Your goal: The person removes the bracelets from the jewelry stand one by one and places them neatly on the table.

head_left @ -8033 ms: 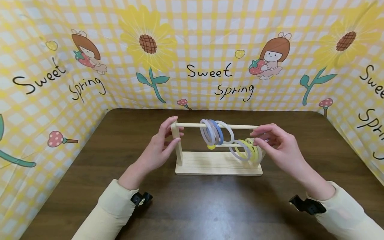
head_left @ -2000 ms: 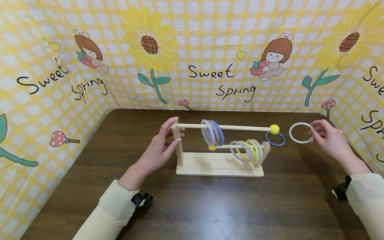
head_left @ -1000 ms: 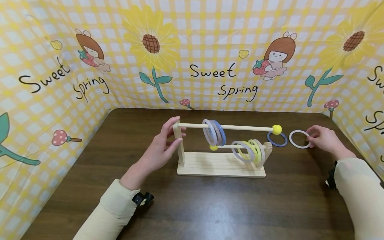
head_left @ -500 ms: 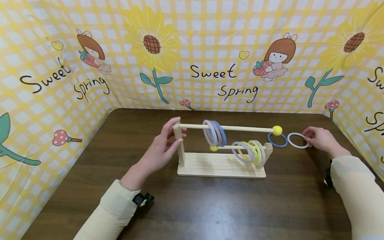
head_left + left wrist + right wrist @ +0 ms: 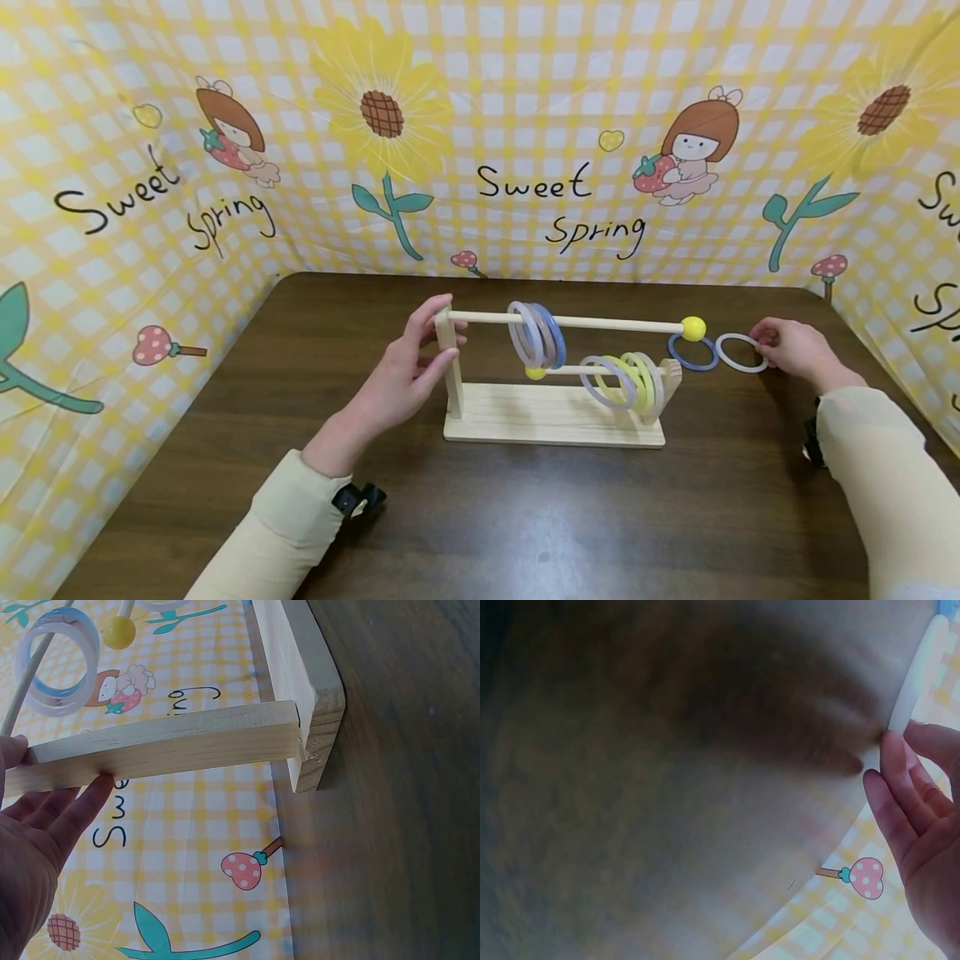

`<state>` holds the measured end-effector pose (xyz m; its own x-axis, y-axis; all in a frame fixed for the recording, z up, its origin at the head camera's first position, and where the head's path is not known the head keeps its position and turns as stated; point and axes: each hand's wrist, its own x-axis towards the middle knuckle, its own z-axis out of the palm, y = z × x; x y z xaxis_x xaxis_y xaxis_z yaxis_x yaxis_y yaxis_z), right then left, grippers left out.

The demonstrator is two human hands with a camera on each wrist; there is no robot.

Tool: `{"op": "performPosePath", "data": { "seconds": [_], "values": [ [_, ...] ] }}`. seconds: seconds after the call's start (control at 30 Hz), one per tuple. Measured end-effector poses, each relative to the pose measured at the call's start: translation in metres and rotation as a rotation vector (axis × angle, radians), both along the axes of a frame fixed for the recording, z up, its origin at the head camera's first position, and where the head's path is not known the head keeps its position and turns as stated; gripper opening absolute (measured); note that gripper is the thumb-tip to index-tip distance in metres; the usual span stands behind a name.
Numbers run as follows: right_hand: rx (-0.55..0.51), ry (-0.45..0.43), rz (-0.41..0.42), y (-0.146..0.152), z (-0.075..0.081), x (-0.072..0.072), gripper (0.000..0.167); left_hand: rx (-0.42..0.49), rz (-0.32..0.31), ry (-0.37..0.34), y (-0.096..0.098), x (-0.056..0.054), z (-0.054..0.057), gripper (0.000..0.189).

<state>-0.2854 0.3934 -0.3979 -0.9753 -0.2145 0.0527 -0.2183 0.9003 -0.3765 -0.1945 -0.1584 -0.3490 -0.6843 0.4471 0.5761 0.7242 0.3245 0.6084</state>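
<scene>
My left hand [image 5: 390, 383] holds the left upright post [image 5: 453, 387] of a wooden ring stand, thumb on one side and fingers on the other. My right hand [image 5: 798, 350] pinches the right edge of a white ring [image 5: 738, 368] at the tabletop; in the right wrist view, thumb and fingertips meet on its rim. Beside it, below the upper rod's yellow ball [image 5: 693, 328], lies a blue ring [image 5: 696, 369]. On the upper rod [image 5: 622, 325] hang pale rings [image 5: 515, 337] and a blue ring [image 5: 558, 343]. The lower rod carries pale and yellow rings [image 5: 641, 387].
The stand's flat base [image 5: 540, 412] sits on a dark wooden table [image 5: 480, 517]. A yellow checked cloth [image 5: 525, 100] with printed flowers and figures walls the table's back and sides.
Earlier my right hand was at the rod's right end. It carried the white ring off to the right, lowered it to the table and slid it left beside the blue ring. My left hand stayed put.
</scene>
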Motion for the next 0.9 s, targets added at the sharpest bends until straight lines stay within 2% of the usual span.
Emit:
{"op": "performPosePath", "data": {
  "seconds": [0.17, 0.3, 0.4, 0.6, 0.9],
  "values": [
    [0.003, 0.012, -0.023, 0.003, 0.006, 0.005, 0.019, 0.000, 0.001, 0.007, 0.000, 0.000, -0.002, 0.064],
    [-0.016, 0.074, -0.044, 0.004, 0.012, 0.012, 0.023, -0.002, 0.003, 0.008, 0.000, 0.000, -0.002, 0.064],
    [-0.061, 0.152, -0.054, 0.000, 0.018, 0.019, 0.023, -0.002, 0.003, 0.004, 0.001, 0.000, -0.002, 0.065],
    [-0.247, 0.302, -0.041, -0.019, 0.034, 0.040, 0.023, -0.005, 0.010, 0.002, 0.000, 0.000, -0.002, 0.064],
    [-0.552, 0.390, -0.038, -0.065, 0.059, 0.076, 0.021, -0.010, 0.014, 0.002, 0.000, -0.001, -0.002, 0.065]
  ]
}}
